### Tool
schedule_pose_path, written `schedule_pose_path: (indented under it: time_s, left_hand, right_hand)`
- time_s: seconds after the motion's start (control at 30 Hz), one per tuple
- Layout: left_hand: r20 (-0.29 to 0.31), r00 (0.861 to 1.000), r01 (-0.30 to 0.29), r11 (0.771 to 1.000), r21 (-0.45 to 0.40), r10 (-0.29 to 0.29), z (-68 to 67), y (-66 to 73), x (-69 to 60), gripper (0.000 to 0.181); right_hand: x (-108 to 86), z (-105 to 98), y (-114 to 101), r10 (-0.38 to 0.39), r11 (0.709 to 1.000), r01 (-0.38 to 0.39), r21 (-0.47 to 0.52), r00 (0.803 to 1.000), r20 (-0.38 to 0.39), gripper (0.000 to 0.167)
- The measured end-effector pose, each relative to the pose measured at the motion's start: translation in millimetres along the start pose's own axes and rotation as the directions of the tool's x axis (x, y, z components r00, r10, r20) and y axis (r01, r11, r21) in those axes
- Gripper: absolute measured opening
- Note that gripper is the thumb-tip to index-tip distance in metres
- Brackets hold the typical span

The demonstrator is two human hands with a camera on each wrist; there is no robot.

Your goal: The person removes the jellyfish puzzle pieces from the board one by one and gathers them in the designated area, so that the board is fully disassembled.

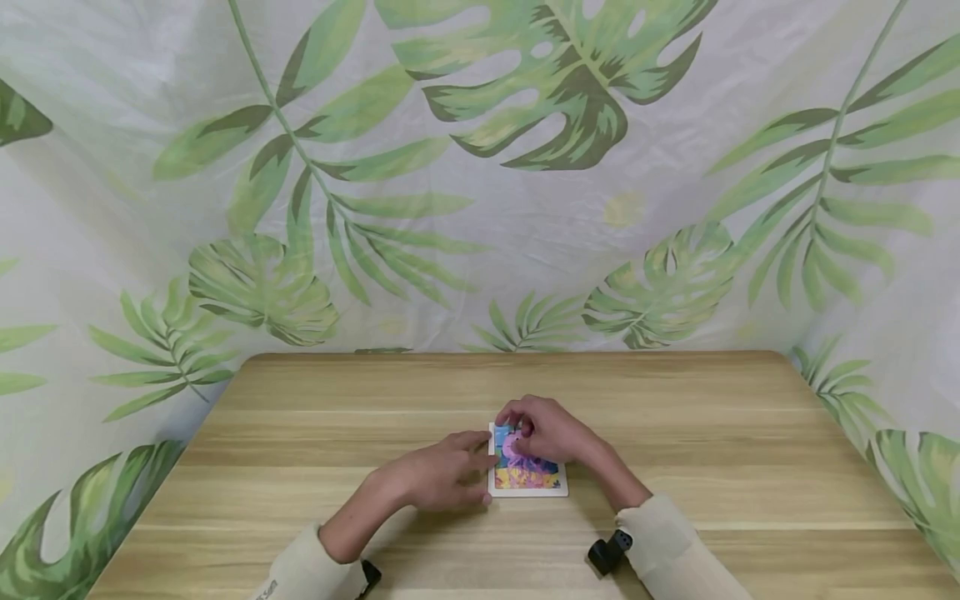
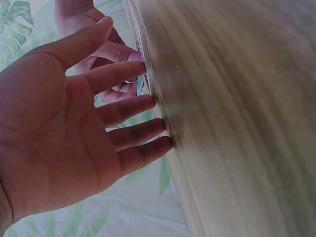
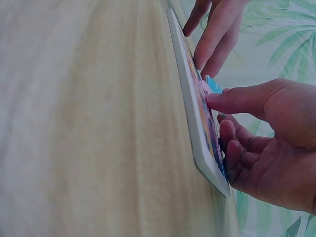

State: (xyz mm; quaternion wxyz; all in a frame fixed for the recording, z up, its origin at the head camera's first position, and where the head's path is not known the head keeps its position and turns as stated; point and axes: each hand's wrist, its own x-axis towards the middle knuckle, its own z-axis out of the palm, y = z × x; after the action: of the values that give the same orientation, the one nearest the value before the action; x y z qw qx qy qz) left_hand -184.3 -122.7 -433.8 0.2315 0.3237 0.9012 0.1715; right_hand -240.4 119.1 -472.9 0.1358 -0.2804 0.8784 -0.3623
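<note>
A small picture puzzle (image 1: 529, 492) with a white border lies flat on the table, showing a pink figure over blue and yellow. My left hand (image 1: 446, 473) rests at its left edge with fingers spread and fairly straight; the left wrist view shows the palm of this left hand (image 2: 64, 133) and fingertips against the tabletop. Over the upper part of the puzzle, my right hand (image 1: 553, 429) has its fingers curled. In the right wrist view, a blue-and-pink puzzle piece (image 3: 213, 85) stands raised from the board, pinched at the right thumb; the fingers partly hide it.
The wood-grain table (image 1: 322, 417) stretches around the puzzle on all sides. Behind and beside it hangs a pale cloth (image 1: 525, 242) printed with green leaves. A black device (image 1: 609, 552) is at the right sleeve cuff.
</note>
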Motion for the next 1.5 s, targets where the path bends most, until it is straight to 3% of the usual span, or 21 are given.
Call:
schedule_pose_path:
  time_s: [0.7,1.2,1.5]
  left_hand:
    - [0.003,1.000,-0.007,1.000,0.017,0.007,1.7,-2.4,0.6,0.058]
    - [-0.002,1.000,0.010,1.000,0.020,-0.010,3.3,-1.0,0.7,0.057]
    - [-0.007,0.999,0.036,0.999,0.005,-0.036,2.8,0.2,1.1,0.057]
  right_hand:
    - [-1.8,-1.7,-0.4,-0.031,0.998,0.032,0.055,0.999,-0.020,0.026]
    - [-7.1,-7.6,4.2,0.081,0.990,-0.070,0.126,0.993,-0.084,0.016]
    - [-22.0,-16.5,17.3,0.085,0.990,-0.074,0.120,0.992,-0.093,0.013]
